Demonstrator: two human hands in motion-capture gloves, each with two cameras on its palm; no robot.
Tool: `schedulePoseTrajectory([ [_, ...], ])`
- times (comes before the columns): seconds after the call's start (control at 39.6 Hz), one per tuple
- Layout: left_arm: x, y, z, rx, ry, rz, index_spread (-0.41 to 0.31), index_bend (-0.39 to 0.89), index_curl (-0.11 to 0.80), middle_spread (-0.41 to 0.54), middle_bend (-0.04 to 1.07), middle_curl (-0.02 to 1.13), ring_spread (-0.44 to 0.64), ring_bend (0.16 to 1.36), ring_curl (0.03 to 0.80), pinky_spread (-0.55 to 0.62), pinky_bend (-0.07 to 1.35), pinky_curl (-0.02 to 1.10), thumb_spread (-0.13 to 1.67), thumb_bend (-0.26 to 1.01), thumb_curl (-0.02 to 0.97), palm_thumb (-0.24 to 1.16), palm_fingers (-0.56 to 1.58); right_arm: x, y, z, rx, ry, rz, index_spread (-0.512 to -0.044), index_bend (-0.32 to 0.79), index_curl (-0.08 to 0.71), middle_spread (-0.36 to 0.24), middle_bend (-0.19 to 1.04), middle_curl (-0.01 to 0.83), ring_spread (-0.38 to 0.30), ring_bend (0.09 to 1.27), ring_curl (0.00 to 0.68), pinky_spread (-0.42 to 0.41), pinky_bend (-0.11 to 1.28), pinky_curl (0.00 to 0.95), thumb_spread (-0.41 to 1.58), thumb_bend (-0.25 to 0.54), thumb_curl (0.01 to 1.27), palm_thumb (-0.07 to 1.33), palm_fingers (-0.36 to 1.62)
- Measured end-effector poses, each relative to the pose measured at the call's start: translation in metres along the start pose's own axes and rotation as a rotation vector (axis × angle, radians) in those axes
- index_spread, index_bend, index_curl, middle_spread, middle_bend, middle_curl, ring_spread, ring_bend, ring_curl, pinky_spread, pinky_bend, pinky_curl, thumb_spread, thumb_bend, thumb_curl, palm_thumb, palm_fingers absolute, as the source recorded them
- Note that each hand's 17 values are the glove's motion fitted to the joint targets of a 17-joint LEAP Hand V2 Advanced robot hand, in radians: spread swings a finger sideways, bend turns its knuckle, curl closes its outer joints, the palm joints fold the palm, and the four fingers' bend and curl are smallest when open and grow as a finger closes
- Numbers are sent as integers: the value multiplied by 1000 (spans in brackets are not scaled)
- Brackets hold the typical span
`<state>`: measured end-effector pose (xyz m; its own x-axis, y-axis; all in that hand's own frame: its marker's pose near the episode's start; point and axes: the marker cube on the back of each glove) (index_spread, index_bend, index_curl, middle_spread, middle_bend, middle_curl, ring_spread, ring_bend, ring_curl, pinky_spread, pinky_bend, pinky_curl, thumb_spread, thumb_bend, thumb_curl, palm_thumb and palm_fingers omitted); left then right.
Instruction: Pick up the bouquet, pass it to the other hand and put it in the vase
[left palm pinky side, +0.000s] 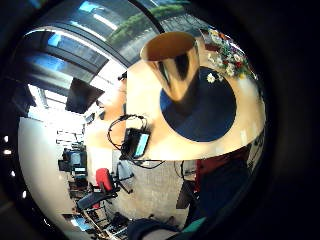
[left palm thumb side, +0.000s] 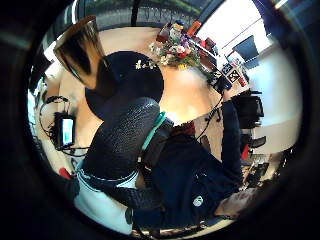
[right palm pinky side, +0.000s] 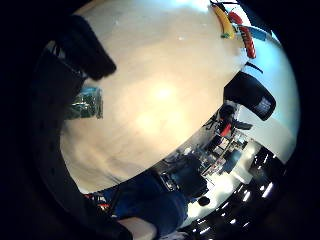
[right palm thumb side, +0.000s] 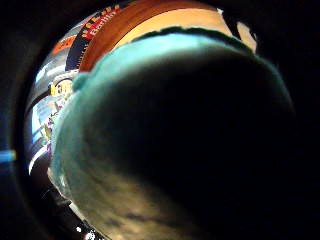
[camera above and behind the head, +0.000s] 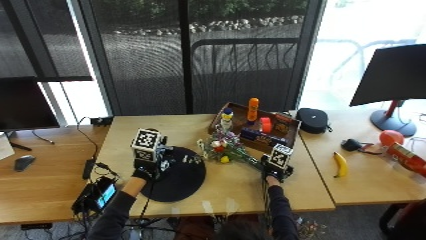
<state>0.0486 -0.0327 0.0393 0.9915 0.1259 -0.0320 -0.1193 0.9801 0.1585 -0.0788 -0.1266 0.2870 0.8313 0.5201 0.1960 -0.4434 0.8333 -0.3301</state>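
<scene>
The bouquet (camera above and behind the head: 223, 147) of white, red and yellow flowers lies on the wooden table (camera above and behind the head: 233, 192), its stems pointing toward my right hand (camera above and behind the head: 274, 174). That hand sits at the stem ends, and green stems (right palm pinky side: 85, 102) show beside its dark fingers, which seem curled on them. A brass-coloured vase (left palm pinky side: 172, 65) stands upright on a round dark mat (camera above and behind the head: 180, 175); I cannot make it out in the outside view. My left hand (camera above and behind the head: 143, 173) hovers at the mat's left edge near the vase, apart from it and holding nothing. One relaxed finger (left palm thumb side: 122, 140) shows.
A wooden tray (camera above and behind the head: 256, 125) with bottles stands right behind the bouquet. A small screen device (camera above and behind the head: 100, 195) with cables lies left of the mat. A banana (camera above and behind the head: 340, 164), a black pouch (camera above and behind the head: 311, 120) and a monitor (camera above and behind the head: 393, 75) are to the right.
</scene>
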Motion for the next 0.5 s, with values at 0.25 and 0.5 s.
schedulePoseTrajectory([
  [0.25, 7, 5, -4, -11, 0, -1, -39, 141, 258, 246, 233, 364, 412, 583, 248, 445, 433, 335, 1036, -23, 300, 121, 16, 0, -3, 7, 84, -95, -2, -254, 212, 411, -209, 462, 536, -233, 594, 454, -227, 337, 364, 1144, -51, 334, 843, 1335],
  [0.5, 24, 5, -7, -40, 29, 38, -39, 158, 276, 249, 217, 363, 422, 561, 244, 445, 416, 332, 1048, -22, 298, 127, 32, -5, -2, 8, 151, -276, -95, -244, 329, 488, -187, 532, 579, -219, 610, 480, -240, 374, 413, 1129, -21, 309, 784, 1328],
])
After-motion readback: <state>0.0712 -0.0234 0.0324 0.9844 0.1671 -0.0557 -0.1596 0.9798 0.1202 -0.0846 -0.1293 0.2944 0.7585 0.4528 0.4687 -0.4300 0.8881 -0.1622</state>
